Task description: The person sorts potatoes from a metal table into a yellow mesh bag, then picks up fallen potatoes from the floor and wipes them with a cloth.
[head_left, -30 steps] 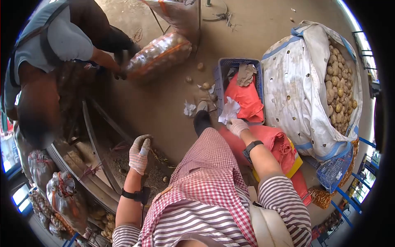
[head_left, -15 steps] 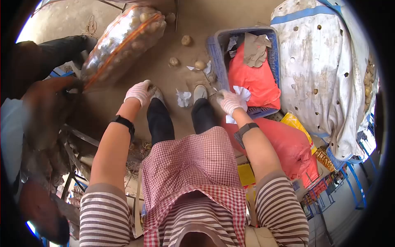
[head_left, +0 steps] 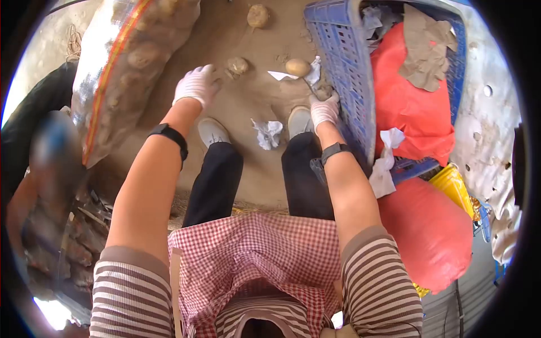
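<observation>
Brown, perhaps earthen floor (head_left: 256,183), potatoes (head_left: 258,16), blue crate (head_left: 341,53)

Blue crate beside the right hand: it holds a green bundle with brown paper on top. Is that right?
No: the head view shows a red bundle, not green, in the blue crate beside the right hand, with brown paper on top.

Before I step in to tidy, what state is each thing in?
Left hand: gloved, open
Right hand: gloved, fingers bent, grip unclear
Blue crate: open-topped, loaded
Brown paper: crumpled, inside crate
Potato bag: well filled, tilted
Loose potatoes: on the ground
White paper between shoes: crumpled
</observation>
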A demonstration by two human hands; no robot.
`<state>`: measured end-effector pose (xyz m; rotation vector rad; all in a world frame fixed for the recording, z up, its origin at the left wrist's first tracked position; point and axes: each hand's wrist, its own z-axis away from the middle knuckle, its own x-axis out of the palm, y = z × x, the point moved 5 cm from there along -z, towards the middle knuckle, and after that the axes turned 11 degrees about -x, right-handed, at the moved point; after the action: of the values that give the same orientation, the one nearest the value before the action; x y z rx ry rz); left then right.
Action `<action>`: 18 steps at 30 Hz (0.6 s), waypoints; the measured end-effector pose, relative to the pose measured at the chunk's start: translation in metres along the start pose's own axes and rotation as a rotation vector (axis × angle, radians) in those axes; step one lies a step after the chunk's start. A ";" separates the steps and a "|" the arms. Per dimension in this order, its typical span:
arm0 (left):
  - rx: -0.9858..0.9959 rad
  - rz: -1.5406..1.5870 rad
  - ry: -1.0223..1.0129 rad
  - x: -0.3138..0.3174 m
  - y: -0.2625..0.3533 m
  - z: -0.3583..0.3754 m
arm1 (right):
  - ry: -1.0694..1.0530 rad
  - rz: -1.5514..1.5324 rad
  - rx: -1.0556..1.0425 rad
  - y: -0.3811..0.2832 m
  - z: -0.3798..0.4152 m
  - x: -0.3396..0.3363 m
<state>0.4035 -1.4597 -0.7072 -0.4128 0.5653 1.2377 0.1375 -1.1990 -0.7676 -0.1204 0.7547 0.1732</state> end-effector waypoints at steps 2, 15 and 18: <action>0.120 -0.030 0.064 0.012 0.024 -0.014 | 0.013 -0.059 0.092 -0.002 -0.006 0.013; 0.028 0.346 0.061 0.027 0.057 -0.070 | 0.304 -0.093 -0.169 -0.008 0.007 0.012; 0.315 0.243 0.423 -0.027 0.094 -0.069 | 0.308 -0.286 -0.535 -0.044 0.025 -0.014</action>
<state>0.2951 -1.4934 -0.7446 -0.3466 1.1837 1.2696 0.1536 -1.2397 -0.7379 -0.7730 0.9738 0.0804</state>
